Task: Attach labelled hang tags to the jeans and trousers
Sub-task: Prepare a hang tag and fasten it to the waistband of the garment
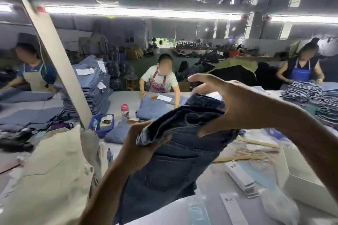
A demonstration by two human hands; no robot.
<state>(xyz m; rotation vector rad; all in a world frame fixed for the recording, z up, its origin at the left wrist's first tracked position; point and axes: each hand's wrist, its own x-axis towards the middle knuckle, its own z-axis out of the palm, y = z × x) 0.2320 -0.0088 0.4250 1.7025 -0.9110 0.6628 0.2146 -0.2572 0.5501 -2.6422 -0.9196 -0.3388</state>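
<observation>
I hold a folded pair of dark blue jeans up in front of me, waistband end raised, back pocket facing me. My left hand grips the left edge of the waistband from below. My right hand is on the right side of the waistband, thumb pressed into the denim and fingers spread over the top. White hang tags lie in a stack on the table at the lower right, with a single labelled tag nearer me.
A beige trouser pile fills the lower left. A white box sits at the right. A blue tray, a red-capped bottle and folded light jeans lie ahead. Three aproned people work at the far side among denim stacks.
</observation>
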